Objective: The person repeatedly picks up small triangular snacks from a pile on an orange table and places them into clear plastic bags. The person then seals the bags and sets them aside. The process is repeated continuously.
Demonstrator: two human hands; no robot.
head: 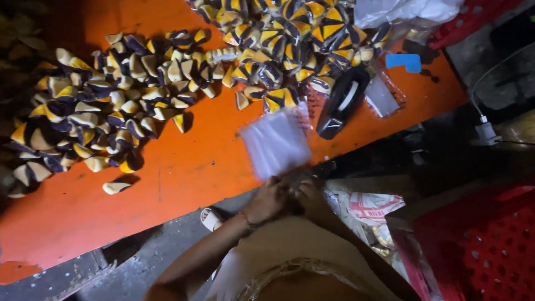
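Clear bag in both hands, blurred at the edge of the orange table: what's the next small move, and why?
Probably steady and open the clear bag. Both hands, left and right, pinch its lower edge, it is blurred by motion, and it looks empty. The yellow-and-dark wedge pieces lie loose on the orange table.

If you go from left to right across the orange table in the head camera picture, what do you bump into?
Loose pile of yellow-and-dark pieces → blurred clear plastic bag held up by the hands → black tape dispenser → blue card.
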